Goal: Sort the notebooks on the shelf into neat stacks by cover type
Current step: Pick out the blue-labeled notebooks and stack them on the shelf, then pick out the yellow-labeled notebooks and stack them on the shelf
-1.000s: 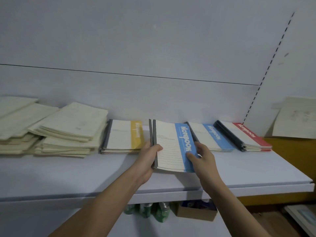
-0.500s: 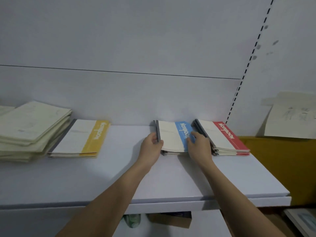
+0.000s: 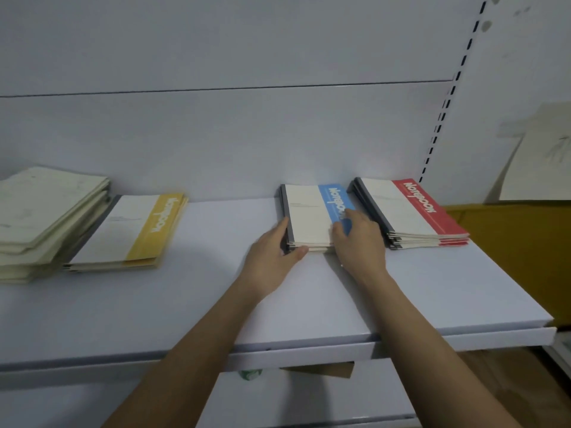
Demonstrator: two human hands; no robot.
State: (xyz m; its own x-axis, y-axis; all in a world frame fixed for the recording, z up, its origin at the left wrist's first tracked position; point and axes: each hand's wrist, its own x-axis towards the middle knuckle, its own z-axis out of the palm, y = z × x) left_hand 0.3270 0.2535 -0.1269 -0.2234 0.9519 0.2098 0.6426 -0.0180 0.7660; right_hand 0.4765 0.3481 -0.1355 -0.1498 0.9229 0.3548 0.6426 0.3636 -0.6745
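A stack of blue-banded notebooks (image 3: 309, 213) lies flat on the white shelf (image 3: 216, 291), near the back wall. My left hand (image 3: 273, 256) grips its near left corner, thumb along the front edge. My right hand (image 3: 360, 242) rests on the stack's right side, fingers curled over the blue band. Just to the right sits a stack of red-banded notebooks (image 3: 411, 211). Further left lies a stack of yellow-banded notebooks (image 3: 129, 233), and beside it a pile of plain cream notebooks (image 3: 46, 217).
The shelf's front edge (image 3: 309, 353) runs below my forearms. A slotted upright rail (image 3: 445, 109) stands at the back right. Right of the shelf is a yellow-brown surface (image 3: 513, 257) with a cream sheet (image 3: 543, 159) above it. A cardboard box corner (image 3: 321, 370) shows under the shelf.
The blue notebook I held lifted has been laid on the blue stack. Both hands now sit at the stack's sides; the view has shifted right.
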